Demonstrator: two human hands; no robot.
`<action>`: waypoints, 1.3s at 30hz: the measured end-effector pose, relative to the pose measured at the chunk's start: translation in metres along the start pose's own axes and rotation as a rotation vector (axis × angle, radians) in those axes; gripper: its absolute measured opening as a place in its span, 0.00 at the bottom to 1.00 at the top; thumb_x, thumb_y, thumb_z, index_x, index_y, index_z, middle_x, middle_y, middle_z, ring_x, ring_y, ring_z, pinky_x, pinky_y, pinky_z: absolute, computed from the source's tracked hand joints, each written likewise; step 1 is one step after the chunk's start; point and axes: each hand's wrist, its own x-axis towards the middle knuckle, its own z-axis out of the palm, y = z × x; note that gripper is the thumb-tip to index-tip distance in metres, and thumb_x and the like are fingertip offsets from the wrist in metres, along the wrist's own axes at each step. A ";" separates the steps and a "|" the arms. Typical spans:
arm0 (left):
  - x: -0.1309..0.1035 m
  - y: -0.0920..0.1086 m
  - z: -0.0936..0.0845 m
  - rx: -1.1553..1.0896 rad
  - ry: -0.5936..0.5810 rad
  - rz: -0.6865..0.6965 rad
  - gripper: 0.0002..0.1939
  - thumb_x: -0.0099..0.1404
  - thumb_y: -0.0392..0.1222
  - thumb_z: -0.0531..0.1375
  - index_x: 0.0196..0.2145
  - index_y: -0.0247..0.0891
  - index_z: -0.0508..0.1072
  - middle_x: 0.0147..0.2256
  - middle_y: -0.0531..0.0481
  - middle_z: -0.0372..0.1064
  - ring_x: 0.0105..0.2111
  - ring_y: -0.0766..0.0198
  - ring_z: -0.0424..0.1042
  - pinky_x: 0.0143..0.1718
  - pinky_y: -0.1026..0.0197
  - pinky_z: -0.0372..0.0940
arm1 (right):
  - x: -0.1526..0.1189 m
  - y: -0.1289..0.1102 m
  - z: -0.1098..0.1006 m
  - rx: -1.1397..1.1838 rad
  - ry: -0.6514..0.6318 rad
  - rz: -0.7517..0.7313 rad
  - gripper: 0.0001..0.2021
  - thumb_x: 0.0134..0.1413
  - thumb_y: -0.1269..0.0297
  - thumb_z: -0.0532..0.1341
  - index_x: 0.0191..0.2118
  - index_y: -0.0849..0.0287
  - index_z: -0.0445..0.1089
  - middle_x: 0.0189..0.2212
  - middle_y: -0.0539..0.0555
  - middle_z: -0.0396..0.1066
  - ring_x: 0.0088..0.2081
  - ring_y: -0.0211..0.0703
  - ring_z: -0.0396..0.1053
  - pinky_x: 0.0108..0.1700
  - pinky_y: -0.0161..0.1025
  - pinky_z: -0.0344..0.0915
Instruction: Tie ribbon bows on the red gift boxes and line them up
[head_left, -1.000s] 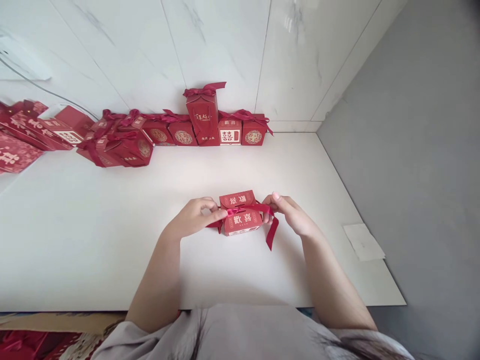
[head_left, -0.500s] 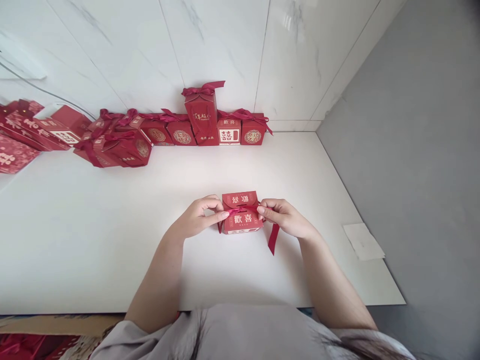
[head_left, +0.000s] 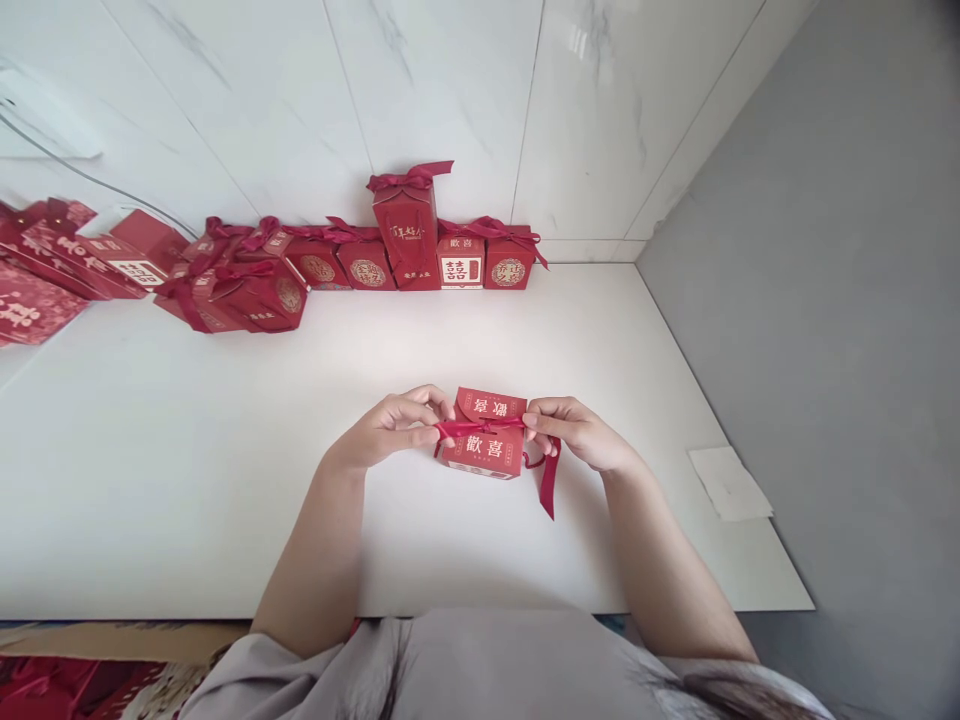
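A red gift box (head_left: 491, 462) with pale lettering sits on the white table in front of me. A dark red ribbon (head_left: 550, 490) runs across its top and is crossed or knotted near the middle; one end hangs down on the right. My left hand (head_left: 397, 425) pinches the ribbon at the box's left side. At the right edge, my right hand (head_left: 574, 430) pinches the ribbon's other side between thumb and fingers. A thin red cord handle shows at the box's lower right.
Several red boxes with ribbon bows (head_left: 508, 262) line the tiled wall (head_left: 450, 80), one taller box (head_left: 405, 235) among them. More red boxes (head_left: 232, 290) and bags (head_left: 45, 260) crowd the left. A white paper (head_left: 729, 483) lies by the right edge. Below left is a cardboard box (head_left: 127, 640).
The gift box has turned slightly and shifted right. My left hand has drawn its ribbon part out to the left, so a longer stretch now shows on top.
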 end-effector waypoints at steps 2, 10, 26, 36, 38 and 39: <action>0.003 -0.007 0.001 -0.064 0.001 0.054 0.11 0.61 0.49 0.66 0.30 0.39 0.82 0.48 0.40 0.69 0.43 0.55 0.70 0.40 0.55 0.70 | 0.000 -0.001 0.002 0.007 0.002 -0.003 0.16 0.59 0.52 0.62 0.27 0.59 0.70 0.18 0.46 0.62 0.22 0.34 0.57 0.28 0.35 0.55; 0.021 -0.022 0.021 -0.085 0.126 0.298 0.04 0.59 0.48 0.68 0.31 0.49 0.83 0.39 0.47 0.80 0.44 0.56 0.71 0.59 0.43 0.59 | 0.001 -0.001 0.006 0.055 0.005 -0.005 0.16 0.57 0.51 0.63 0.27 0.59 0.69 0.18 0.47 0.63 0.22 0.35 0.58 0.29 0.36 0.59; 0.027 -0.012 0.030 0.154 0.281 0.258 0.11 0.65 0.42 0.63 0.24 0.40 0.77 0.26 0.56 0.77 0.24 0.70 0.72 0.71 0.43 0.41 | 0.001 0.001 0.001 0.040 -0.093 -0.020 0.16 0.62 0.53 0.60 0.32 0.61 0.74 0.26 0.52 0.73 0.28 0.38 0.69 0.36 0.38 0.66; 0.025 -0.008 0.026 0.266 0.204 0.216 0.11 0.66 0.42 0.62 0.27 0.39 0.79 0.29 0.55 0.78 0.27 0.69 0.73 0.71 0.43 0.38 | 0.000 -0.003 0.010 -0.061 -0.064 -0.454 0.07 0.61 0.63 0.62 0.40 0.49 0.79 0.51 0.53 0.71 0.52 0.46 0.70 0.51 0.45 0.70; 0.024 -0.007 0.027 0.291 0.214 0.229 0.11 0.66 0.42 0.61 0.27 0.40 0.79 0.29 0.55 0.78 0.27 0.69 0.73 0.71 0.43 0.38 | 0.005 -0.003 0.019 -0.104 -0.043 -0.514 0.08 0.62 0.63 0.62 0.43 0.46 0.79 0.50 0.53 0.73 0.53 0.47 0.70 0.54 0.48 0.68; 0.024 -0.007 0.027 0.300 0.219 0.237 0.11 0.66 0.42 0.61 0.27 0.40 0.79 0.28 0.55 0.78 0.26 0.69 0.73 0.71 0.43 0.39 | 0.007 -0.003 0.023 -0.127 -0.020 -0.534 0.09 0.62 0.63 0.62 0.44 0.46 0.79 0.49 0.53 0.75 0.52 0.47 0.71 0.54 0.48 0.68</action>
